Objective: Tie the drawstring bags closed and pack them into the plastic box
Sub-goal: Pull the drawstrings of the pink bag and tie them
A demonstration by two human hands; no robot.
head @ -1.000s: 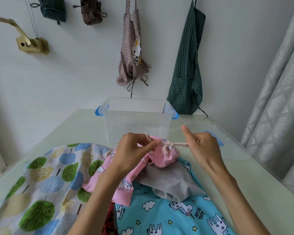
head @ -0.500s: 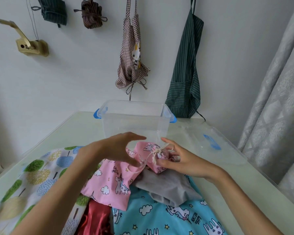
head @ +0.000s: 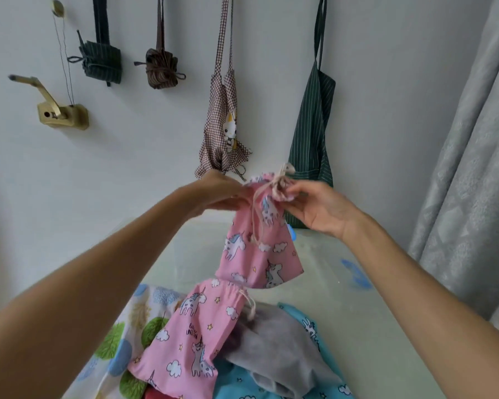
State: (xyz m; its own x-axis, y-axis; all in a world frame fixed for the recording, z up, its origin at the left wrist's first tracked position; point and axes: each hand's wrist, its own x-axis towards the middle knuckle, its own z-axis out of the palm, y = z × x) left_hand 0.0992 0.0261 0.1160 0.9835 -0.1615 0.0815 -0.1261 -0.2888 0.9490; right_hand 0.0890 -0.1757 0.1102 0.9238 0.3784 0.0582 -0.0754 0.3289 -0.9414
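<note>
I hold a pink unicorn drawstring bag (head: pixel 261 249) up in the air over the table, and it hangs down from its gathered top. My left hand (head: pixel 218 194) grips the left side of the neck. My right hand (head: pixel 319 210) pinches the gathered top on the right, beside the tied cream cord (head: pixel 281 175). A second pink unicorn bag (head: pixel 195 326) lies on the pile below. Of the clear plastic box, only a blue latch (head: pixel 292 234) shows plainly behind the hanging bag.
A grey bag (head: pixel 277 351), a blue cloud-print bag (head: pixel 242 388) and a tree-print cloth (head: pixel 127 329) lie on the glass table. The clear lid with a blue handle (head: pixel 356 273) rests at the right. Aprons (head: pixel 311 139) hang on the wall; a curtain (head: pixel 473 168) hangs at the right.
Both hands have lifted the pink bag from the pile up into the air, and my view has tilted upward. The second pink bag now shows on the pile.
</note>
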